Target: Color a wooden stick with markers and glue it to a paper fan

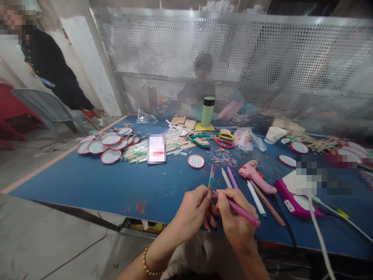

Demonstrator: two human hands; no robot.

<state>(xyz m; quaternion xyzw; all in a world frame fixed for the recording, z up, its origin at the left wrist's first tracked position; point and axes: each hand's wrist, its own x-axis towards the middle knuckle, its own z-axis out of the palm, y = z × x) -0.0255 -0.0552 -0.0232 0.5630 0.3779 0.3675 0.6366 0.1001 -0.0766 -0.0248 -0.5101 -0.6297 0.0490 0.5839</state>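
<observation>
At the table's front edge, my left hand (195,208) is closed on a thin wooden stick (211,182) that stands up from the fingers, with purple and teal bands near its top. My right hand (237,219) grips a pink marker (243,212), its tip against or very near the stick just above my left fingers. Beyond the hands lie a white marker (226,178) and a purple marker (232,177). To the right are a green-tipped white marker (256,199) and a brown marker (268,204). A round red-rimmed disc (196,161) rests behind the stick.
Red-rimmed discs (111,156) and sticks (136,151) pile up at the left, beside a phone (156,149). Pliers (201,140), a green bottle (207,112), a pink glue gun (256,177) and a magenta device (297,200) with cables sit farther right. A person (52,58) stands beyond the chairs.
</observation>
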